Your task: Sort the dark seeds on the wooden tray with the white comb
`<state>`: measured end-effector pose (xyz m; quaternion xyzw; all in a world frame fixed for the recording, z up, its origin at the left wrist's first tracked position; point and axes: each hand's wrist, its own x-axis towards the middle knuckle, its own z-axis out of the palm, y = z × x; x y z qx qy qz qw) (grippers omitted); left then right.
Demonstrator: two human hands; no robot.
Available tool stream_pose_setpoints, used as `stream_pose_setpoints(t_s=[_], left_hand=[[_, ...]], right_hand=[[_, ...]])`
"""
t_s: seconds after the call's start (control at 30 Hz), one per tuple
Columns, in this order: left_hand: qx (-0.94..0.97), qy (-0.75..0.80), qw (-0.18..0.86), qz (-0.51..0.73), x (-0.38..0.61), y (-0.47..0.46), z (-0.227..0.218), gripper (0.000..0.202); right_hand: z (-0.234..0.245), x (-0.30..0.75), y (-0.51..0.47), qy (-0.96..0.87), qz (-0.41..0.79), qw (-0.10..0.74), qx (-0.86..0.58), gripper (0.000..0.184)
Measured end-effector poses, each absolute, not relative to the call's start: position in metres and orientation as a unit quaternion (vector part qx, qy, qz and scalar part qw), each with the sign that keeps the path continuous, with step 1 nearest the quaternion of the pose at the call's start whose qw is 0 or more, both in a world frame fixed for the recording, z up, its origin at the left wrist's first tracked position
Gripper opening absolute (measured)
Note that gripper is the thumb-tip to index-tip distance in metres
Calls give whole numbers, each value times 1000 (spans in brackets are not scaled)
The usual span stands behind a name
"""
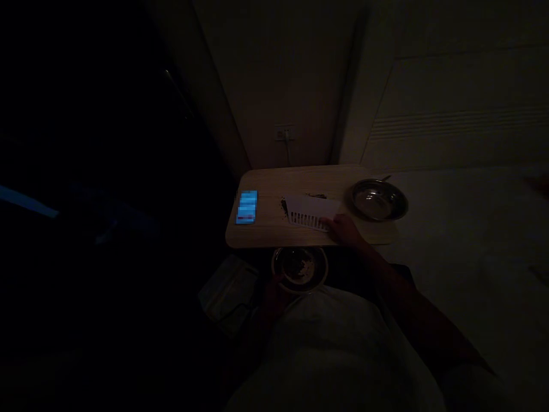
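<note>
In dim light my right hand (343, 229) grips a flat white slotted plastic piece (313, 205) by its right end. This piece lies on or just above a light wooden table (274, 182); I cannot tell if it touches. Small dark bits (283, 206) are scattered by its left edge, and more dark bits (316, 196) show along its far edge. Below the table's near edge, my left hand (277, 289) holds the rim of a round bowl (274, 269). Inside the bowl are dark and pale contents. Most of the left hand's fingers are lost in shadow.
A shiny metal bowl (380, 201) stands on the table's right side, with a handle (386, 178) sticking up behind it. A lit phone (246, 207) lies at the left. Behind the table is a wall socket (284, 133) with a plugged-in cable. A pale bag-like object (229, 292) sits lower left.
</note>
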<state>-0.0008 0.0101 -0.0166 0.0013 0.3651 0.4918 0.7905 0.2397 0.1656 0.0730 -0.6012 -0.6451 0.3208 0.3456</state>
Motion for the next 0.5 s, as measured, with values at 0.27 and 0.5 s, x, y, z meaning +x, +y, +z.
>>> stream_pose_setpoints(t_s=[0.27,0.5], left_hand=[[-6,427,749,507,1,13,-16,20],[16,367,783,501,-4,9,-26,28]], right_hand=[[81,248,151,-614,400,355,-581,61],[89,262,148,-561,415,439,-567,57]])
